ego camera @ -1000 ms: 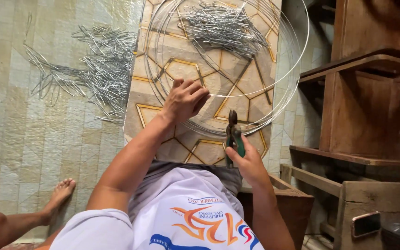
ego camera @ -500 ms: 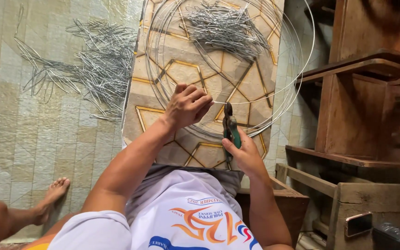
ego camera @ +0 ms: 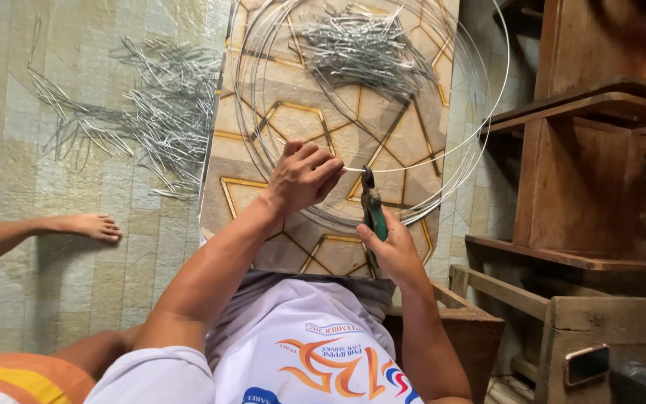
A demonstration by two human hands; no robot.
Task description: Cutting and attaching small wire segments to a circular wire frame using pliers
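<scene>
Here the left hand [ego camera: 304,177] is closed in a loose fist around a thin steel wire [ego camera: 443,153], which comes out between its fingers toward the right. Just beside it, the right hand [ego camera: 392,251] grips the green handles of a pair of pliers [ego camera: 371,209]; the dark tip of the pliers points up and meets the wire near the left knuckles. The wire belongs to a big coil of loops [ego camera: 263,135] lying on a patterned board [ego camera: 315,127] under both hands. Beyond the hands, at the far end of the board, lies a heap of short cut wire pieces [ego camera: 368,49]. Further left, on the tiled floor [ego camera: 9,187], a second heap [ego camera: 162,105] is spread out. A bare foot [ego camera: 87,224] rests on the floor, well left of the hands.
</scene>
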